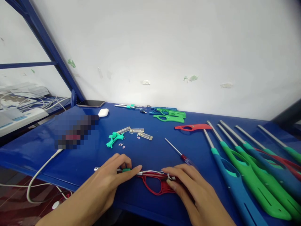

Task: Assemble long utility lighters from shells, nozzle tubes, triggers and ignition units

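Note:
In front of me a red lighter handle shell lies on the blue table. My left hand is closed around the lighter's metal tube, near its green collar, with the thumb stretched along the tube. A white wire runs from there towards my right hand. The right thumb and fingertips pinch a small dark igniter over the red shell. Fingers partly hide the igniter and the shell's right end. Just beyond the right hand lies a screwdriver.
Assembled lighters fill the right side. Further back are a red shell, green shells and metal tubes. Clear fuel tanks and green triggers lie mid-table. A phone and white case sit back left.

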Motion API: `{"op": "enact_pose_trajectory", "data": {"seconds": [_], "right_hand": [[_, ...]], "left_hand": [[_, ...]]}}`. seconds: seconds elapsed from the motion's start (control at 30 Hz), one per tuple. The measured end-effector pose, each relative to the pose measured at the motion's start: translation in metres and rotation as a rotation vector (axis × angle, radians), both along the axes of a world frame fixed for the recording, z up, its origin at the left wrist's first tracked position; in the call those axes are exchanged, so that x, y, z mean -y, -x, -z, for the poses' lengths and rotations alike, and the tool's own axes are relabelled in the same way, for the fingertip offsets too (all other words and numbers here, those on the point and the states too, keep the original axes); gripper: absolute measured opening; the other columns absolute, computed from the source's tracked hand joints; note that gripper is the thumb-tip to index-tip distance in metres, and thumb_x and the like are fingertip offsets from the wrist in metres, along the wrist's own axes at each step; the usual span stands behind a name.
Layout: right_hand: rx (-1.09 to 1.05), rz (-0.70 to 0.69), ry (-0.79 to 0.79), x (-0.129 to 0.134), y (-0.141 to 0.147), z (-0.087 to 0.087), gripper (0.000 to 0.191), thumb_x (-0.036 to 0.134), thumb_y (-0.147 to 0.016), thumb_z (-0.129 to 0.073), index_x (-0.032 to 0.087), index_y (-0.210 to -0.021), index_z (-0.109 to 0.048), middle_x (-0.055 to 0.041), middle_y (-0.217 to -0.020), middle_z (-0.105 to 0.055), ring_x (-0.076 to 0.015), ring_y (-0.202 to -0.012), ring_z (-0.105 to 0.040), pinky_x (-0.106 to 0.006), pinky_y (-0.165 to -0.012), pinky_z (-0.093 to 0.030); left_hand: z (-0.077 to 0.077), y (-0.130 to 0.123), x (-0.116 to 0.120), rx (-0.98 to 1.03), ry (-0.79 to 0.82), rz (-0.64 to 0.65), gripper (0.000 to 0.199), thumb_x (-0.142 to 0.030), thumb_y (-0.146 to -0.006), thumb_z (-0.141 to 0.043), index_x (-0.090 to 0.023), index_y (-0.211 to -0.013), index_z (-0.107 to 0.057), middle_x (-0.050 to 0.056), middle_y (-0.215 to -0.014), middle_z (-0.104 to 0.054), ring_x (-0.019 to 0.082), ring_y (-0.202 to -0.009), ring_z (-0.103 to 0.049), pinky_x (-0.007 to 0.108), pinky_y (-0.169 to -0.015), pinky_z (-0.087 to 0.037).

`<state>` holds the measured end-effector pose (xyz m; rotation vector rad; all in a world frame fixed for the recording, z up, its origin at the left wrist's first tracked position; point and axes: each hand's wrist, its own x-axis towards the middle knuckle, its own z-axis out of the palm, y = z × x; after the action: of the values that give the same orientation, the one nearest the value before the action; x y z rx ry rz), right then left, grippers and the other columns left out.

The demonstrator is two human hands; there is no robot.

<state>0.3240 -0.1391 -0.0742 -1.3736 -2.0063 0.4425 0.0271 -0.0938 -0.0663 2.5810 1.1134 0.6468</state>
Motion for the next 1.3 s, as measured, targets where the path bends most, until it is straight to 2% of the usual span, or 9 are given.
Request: {"op": "enact_pose_trajectory", "data": {"seconds": [0.23, 0.53, 0.7, 0.93, 1.3], "right_hand": [[-0.022, 0.001, 0.005, -0.002, 0.002, -0.003, 0.031, 0.022, -0.107, -0.051, 0.037, -0.124, -0.073, 0.0007, -0.111, -0.076, -0.0169, -0.098, -0.075, -0.028, -0.087, -0.065], [-0.024, 0.004, 0.003, -0.001, 0.003, -0.002, 0.03, 0.024, -0.108, -0.053, 0.039, -0.124, -0.072, 0.003, -0.112, -0.076, -0.0165, -0.099, -0.075, -0.029, -0.088, -0.064], [-0.025, 0.009, 0.001, 0.0, 0.004, -0.001, 0.03, 0.024, -0.108, -0.053, 0.039, -0.124, -0.073, 0.0023, -0.112, -0.076, -0.0164, -0.098, -0.075, -0.028, -0.087, -0.064], [-0.022, 0.006, 0.002, -0.001, 0.003, -0.004, 0.029, 0.024, -0.107, -0.054, 0.037, -0.123, -0.073, 0.0012, -0.111, -0.076, -0.0169, -0.098, -0.075, -0.028, -0.086, -0.064], [0.032, 0.0, -0.035, -0.003, 0.004, -0.004, 0.03, 0.023, -0.107, -0.055, 0.036, -0.125, -0.074, 0.0007, -0.111, -0.077, -0.0171, -0.098, -0.077, -0.027, -0.088, -0.066]], "left_hand": [[-0.009, -0.004, 0.002, 0.014, -0.004, 0.012, 0.068, -0.001, -0.098, -0.044, -0.045, -0.146, -0.062, 0.002, -0.109, -0.062, 0.017, -0.091, -0.06, 0.024, -0.079, -0.06], [-0.008, -0.006, 0.001, -0.015, 0.057, -0.014, 0.065, -0.002, -0.098, -0.043, -0.04, -0.145, -0.064, 0.004, -0.11, -0.061, 0.019, -0.094, -0.06, 0.03, -0.083, -0.061], [-0.004, -0.006, -0.001, -0.027, -0.014, 0.011, 0.064, -0.003, -0.102, -0.039, -0.043, -0.145, -0.064, 0.004, -0.108, -0.06, 0.017, -0.091, -0.059, 0.027, -0.081, -0.058], [0.004, -0.005, -0.003, -0.04, -0.16, 0.002, 0.07, 0.003, -0.101, -0.038, -0.044, -0.146, -0.063, 0.003, -0.12, -0.065, 0.015, -0.094, -0.061, 0.028, -0.085, -0.054], [-0.002, -0.005, -0.004, -0.041, -0.097, 0.005, 0.066, 0.001, -0.102, -0.045, -0.048, -0.142, -0.066, 0.001, -0.116, -0.066, 0.015, -0.092, -0.06, 0.025, -0.081, -0.055]]}}
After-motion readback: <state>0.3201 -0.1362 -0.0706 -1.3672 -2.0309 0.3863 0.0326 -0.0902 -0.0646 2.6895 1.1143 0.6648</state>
